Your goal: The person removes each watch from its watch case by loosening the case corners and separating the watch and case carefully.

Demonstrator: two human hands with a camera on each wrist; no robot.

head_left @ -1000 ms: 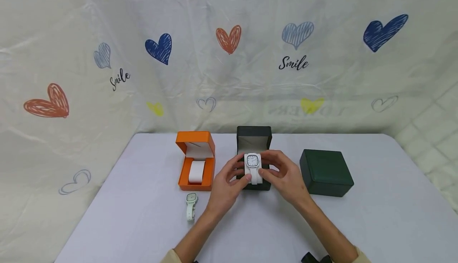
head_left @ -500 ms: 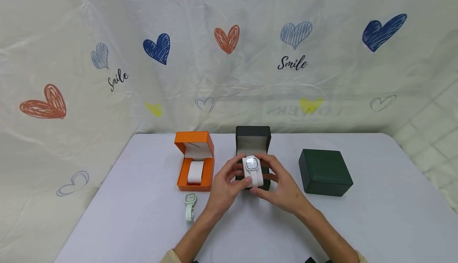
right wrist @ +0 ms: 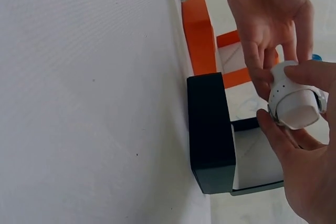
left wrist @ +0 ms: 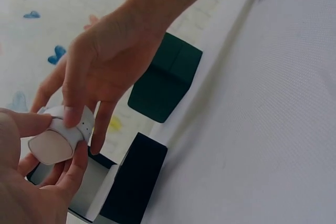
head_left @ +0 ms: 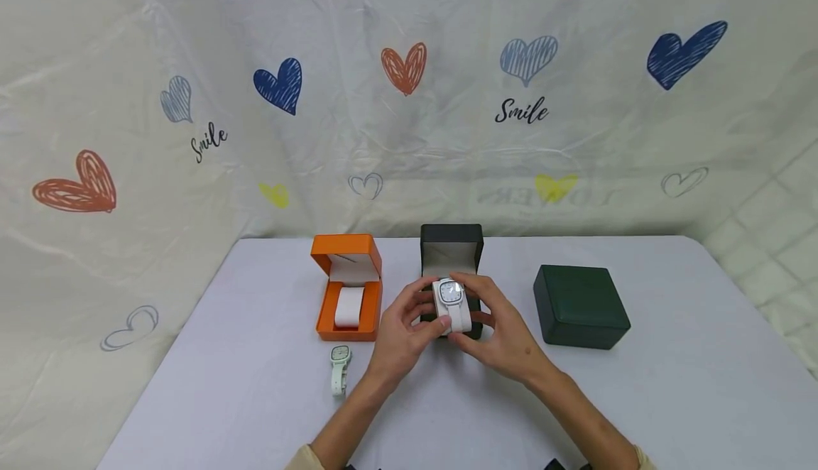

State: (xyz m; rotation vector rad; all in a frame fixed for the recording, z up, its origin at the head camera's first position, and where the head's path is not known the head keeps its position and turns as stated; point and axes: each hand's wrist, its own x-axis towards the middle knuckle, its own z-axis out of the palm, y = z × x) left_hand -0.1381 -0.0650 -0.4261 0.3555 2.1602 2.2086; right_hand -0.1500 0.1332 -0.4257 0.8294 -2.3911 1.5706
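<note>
The step in hand looks like seating the white watch (head_left: pixel 451 292) on its cushion (right wrist: pixel 298 113): the strap goes round the cushion, and the pair is held up in front of the black box (head_left: pixel 451 234), in the middle of the table (head_left: pixel 255 370). The left hand (head_left: pixel 404 335) pinches it from the left, thumb on the near side; the right hand (head_left: pixel 508 328) grips it from the right, thumb near, index finger at the far edge. The dial faces up and toward the person.

If the watch is meant for the black box, the next move calls for squaring the strap on the cushion, then lowering both without twisting, with the fingers kept clear of the box walls. To the left, the orange box (head_left: pixel 346 334) stands with its lid up and a bare cushion inside; the mint watch (head_left: pixel 340 370) lies just on its near side. The green box (head_left: pixel 581 307) is closed at the right, its contents out of sight.

The hands and watch cover most of the black box's base, so its inside cannot be judged. Whether the strap is buckled is hard to tell, the dial is glary, and the right wrist view cuts off the mint watch at its edge
</note>
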